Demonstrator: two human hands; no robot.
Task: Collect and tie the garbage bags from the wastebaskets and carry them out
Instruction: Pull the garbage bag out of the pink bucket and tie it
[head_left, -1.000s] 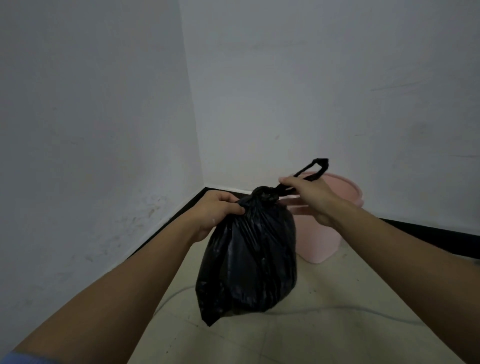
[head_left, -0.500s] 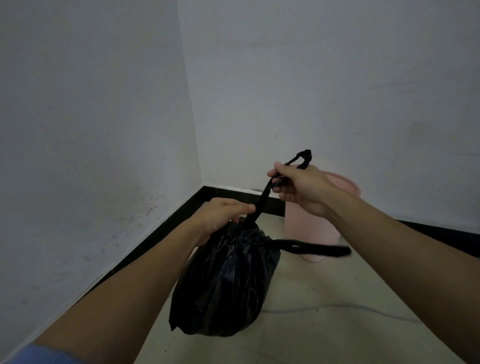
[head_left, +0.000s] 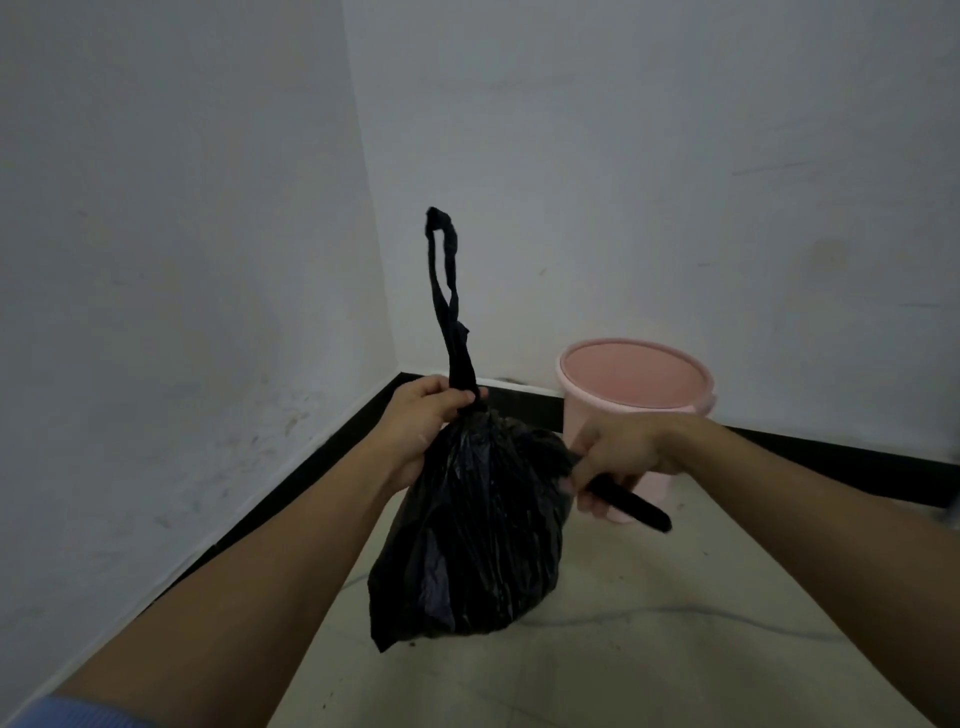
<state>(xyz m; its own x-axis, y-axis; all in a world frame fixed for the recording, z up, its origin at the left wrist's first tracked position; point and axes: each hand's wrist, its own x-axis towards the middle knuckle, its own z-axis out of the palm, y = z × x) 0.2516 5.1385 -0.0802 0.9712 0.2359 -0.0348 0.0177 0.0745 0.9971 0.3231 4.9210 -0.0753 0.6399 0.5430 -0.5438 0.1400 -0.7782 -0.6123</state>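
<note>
- left hand (head_left: 426, 415) pinching garbage bag (head_left: 478, 525) neck, one handle (head_left: 444, 291) now flung upward
- right hand (head_left: 618, 457) switched, gripping other handle (head_left: 628, 504) by pink wastebasket (head_left: 636, 384)
- looks mid-knot, tie unfinished

Black garbage bag (head_left: 467, 525) hanging full, neck gathered, pink wastebasket (head_left: 636, 379) behind

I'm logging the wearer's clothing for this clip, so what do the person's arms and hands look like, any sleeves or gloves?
Both hands are bare: no gloves, rings or watch visible on the left hand or right hand. Both forearms are uncovered. A light blue sleeve cuff shows at the bottom left edge on the left arm; no sleeve is visible on the right arm.
</note>
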